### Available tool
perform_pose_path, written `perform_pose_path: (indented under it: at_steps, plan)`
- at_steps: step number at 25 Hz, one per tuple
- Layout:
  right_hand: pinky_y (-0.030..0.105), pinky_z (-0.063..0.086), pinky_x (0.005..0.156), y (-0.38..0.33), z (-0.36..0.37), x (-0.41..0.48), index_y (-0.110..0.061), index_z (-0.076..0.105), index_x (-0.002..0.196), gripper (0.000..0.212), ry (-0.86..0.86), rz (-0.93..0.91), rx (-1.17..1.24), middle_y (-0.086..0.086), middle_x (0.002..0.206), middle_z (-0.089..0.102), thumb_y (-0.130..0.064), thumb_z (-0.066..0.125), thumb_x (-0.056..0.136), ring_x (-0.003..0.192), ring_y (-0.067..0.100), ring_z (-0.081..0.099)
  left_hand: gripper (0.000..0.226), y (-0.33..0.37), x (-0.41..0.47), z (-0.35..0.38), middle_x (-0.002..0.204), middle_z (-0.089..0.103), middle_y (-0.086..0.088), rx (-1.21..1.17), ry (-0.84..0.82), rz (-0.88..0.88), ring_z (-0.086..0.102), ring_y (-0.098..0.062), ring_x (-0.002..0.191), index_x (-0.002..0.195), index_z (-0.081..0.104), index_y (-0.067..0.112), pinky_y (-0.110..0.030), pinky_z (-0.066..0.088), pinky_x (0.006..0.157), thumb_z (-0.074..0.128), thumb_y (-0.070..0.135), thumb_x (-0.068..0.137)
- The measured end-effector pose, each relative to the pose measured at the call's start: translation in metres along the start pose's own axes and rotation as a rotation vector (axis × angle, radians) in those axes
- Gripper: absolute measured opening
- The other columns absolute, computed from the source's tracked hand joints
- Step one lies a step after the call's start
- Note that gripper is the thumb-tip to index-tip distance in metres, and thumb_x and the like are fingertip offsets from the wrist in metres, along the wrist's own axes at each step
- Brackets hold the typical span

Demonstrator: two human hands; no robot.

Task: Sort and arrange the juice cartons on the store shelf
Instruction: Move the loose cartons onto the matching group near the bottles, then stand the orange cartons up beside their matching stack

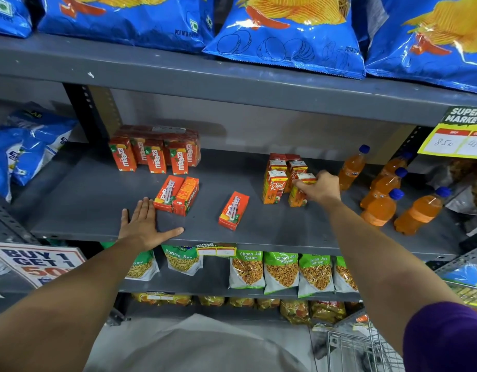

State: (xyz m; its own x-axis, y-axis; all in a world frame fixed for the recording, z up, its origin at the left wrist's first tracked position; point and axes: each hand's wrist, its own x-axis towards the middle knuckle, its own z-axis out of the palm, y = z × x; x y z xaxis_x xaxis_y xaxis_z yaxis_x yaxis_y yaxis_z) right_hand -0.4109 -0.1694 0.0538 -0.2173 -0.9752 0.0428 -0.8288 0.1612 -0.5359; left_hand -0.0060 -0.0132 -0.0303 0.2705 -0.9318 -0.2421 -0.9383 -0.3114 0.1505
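On the grey middle shelf [97, 210], several red Maaza cartons [154, 154] stand upright at the back left. Two more Maaza cartons [176, 195] lie flat side by side in front of them, and a third [233, 210] lies alone mid-shelf. Several orange Real cartons [275, 183] stand in a cluster to the right. My right hand [322, 189] grips the front right Real carton [299, 196] at its top. My left hand [143, 224] rests flat on the shelf, fingers spread, just touching the flat pair's near end.
Several orange soda bottles [377, 208] with blue caps stand right of the Real cartons. Blue chip bags [285, 30] fill the shelf above and snack pouches [280, 272] the shelf below. A wire basket [358, 350] sits at the lower right, a price sign [457, 135] hangs right.
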Motion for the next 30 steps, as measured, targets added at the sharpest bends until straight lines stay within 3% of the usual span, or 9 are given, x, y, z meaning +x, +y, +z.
perform_pose_path:
  at_steps: [4, 9, 13, 15, 18, 21, 25, 27, 30]
  plan:
    - [0.037, 0.059, 0.076, -0.001, 0.006, -0.004, -0.004, 0.049, 0.128, 0.087, 0.024, 0.022, 0.041, 0.014, 0.116, 0.066, -0.064, 0.070, 0.069, 0.102, 0.029, 0.065, 0.126, 0.001, 0.000, 0.000, 0.162, -0.015, -0.006, 0.002, -0.004, -0.006, -0.014, -0.019, 0.149, 0.150, -0.013, 0.012, -0.050, -0.009, 0.119, 0.031, 0.091, 0.064]
    - [0.042, 0.058, 0.080, 0.007, 0.005, -0.015, -0.004, 0.044, 0.127, 0.092, 0.079, -0.047, 0.085, 0.017, 0.118, 0.062, -0.069, 0.066, 0.068, 0.106, 0.033, 0.062, 0.128, 0.001, 0.001, -0.001, 0.161, -0.016, -0.005, -0.002, -0.011, -0.007, -0.015, -0.018, 0.149, 0.150, -0.014, 0.012, -0.050, -0.009, 0.120, 0.031, 0.093, 0.062]
    - [0.035, 0.044, 0.065, 0.020, 0.010, -0.039, -0.011, 0.045, 0.097, 0.048, 0.232, -0.203, 0.167, 0.012, 0.095, 0.058, -0.053, 0.062, 0.082, 0.085, 0.030, 0.059, 0.129, 0.000, 0.000, -0.002, 0.162, -0.015, -0.004, -0.016, -0.005, -0.004, -0.015, -0.017, 0.149, 0.151, -0.013, 0.012, -0.049, -0.010, 0.120, 0.031, 0.094, 0.061]
    - [0.032, 0.039, 0.063, 0.019, 0.022, -0.052, -0.014, 0.043, 0.087, 0.030, 0.161, -0.292, 0.164, 0.009, 0.087, 0.056, -0.036, 0.063, 0.086, 0.078, 0.029, 0.057, 0.128, 0.001, -0.003, -0.001, 0.162, -0.014, -0.004, -0.027, 0.007, -0.013, -0.014, -0.017, 0.149, 0.151, -0.012, 0.012, -0.048, -0.010, 0.120, 0.032, 0.093, 0.062]
    - [0.031, 0.040, 0.068, 0.008, 0.047, -0.066, -0.015, 0.047, 0.091, 0.019, -0.066, -0.443, 0.080, 0.006, 0.094, 0.054, -0.017, 0.064, 0.083, 0.085, 0.027, 0.056, 0.126, -0.002, -0.008, 0.001, 0.162, -0.013, -0.005, -0.026, 0.024, -0.036, -0.012, -0.017, 0.149, 0.151, -0.011, 0.011, -0.046, -0.008, 0.120, 0.032, 0.091, 0.065]
    - [0.037, 0.049, 0.081, -0.014, 0.067, -0.075, -0.014, 0.050, 0.114, 0.034, -0.261, -0.641, -0.107, 0.009, 0.122, 0.050, -0.013, 0.062, 0.082, 0.103, 0.031, 0.058, 0.123, -0.015, -0.014, 0.002, 0.162, -0.014, -0.003, -0.026, 0.037, -0.052, -0.013, -0.016, 0.149, 0.152, -0.010, 0.012, -0.046, -0.009, 0.120, 0.029, 0.091, 0.066]
    - [0.041, 0.053, 0.090, -0.050, 0.086, -0.079, -0.032, 0.035, 0.139, 0.064, -0.431, -0.781, -0.326, 0.002, 0.153, 0.024, -0.015, 0.061, 0.083, 0.117, 0.031, 0.055, 0.117, -0.041, -0.020, 0.001, 0.162, -0.014, -0.002, -0.013, 0.047, -0.062, -0.012, -0.015, 0.149, 0.152, -0.010, 0.014, -0.047, -0.009, 0.119, 0.027, 0.089, 0.070]
    - [0.042, 0.055, 0.088, -0.067, 0.095, -0.077, -0.039, 0.036, 0.139, 0.066, -0.471, -0.840, -0.458, -0.001, 0.157, 0.018, -0.019, 0.063, 0.082, 0.119, 0.030, 0.054, 0.114, -0.061, -0.021, -0.002, 0.162, -0.013, -0.001, -0.009, 0.058, -0.059, -0.011, -0.015, 0.149, 0.152, -0.009, 0.014, -0.048, -0.008, 0.120, 0.025, 0.087, 0.071]
    - [0.039, 0.051, 0.091, -0.076, 0.097, -0.077, -0.038, 0.038, 0.136, 0.061, -0.499, -0.829, -0.552, 0.003, 0.151, 0.027, -0.024, 0.063, 0.083, 0.117, 0.030, 0.055, 0.111, -0.090, -0.017, -0.012, 0.162, -0.012, -0.001, 0.008, 0.054, -0.055, -0.011, -0.016, 0.149, 0.152, -0.009, 0.014, -0.047, -0.009, 0.119, 0.024, 0.086, 0.074]
